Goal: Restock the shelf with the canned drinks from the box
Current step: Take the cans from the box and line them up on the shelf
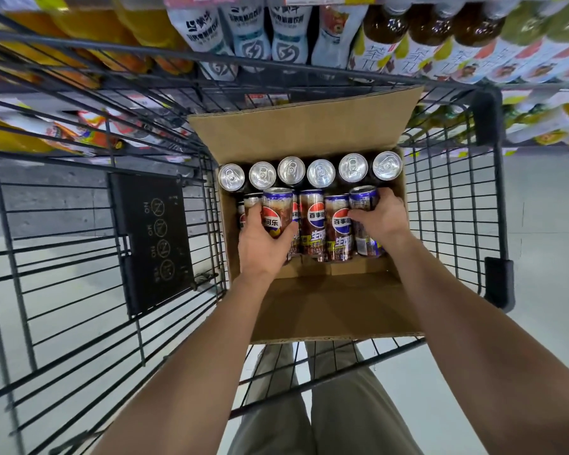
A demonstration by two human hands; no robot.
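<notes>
In the right half of a black wire shopping cart (488, 113), an open brown cardboard box (309, 133) holds slim brown-and-blue cola cans with silver tops. Six cans (321, 173) stand upright in a row along the box's far wall, pull-tabs facing the camera. A nearer row stands across the middle of the box, its printed sides in view. The left hand (260, 244) grips the raised can at the left end (278, 208), fingers and thumb curled round its body. The right hand (383, 215) wraps round the can at the right end (363, 200), close to the box's right wall. Two more cans (312, 221) stand between the held pair. The box floor near its near wall is bare, and both long flaps are folded outward. A black plastic panel (155, 238) with printed symbols hangs on the wire divider at the box's left. Beyond the cart's far edge, shelves carry bottled drinks (286, 34). Below the cart's near edge, olive trousers (342, 405) show.
</notes>
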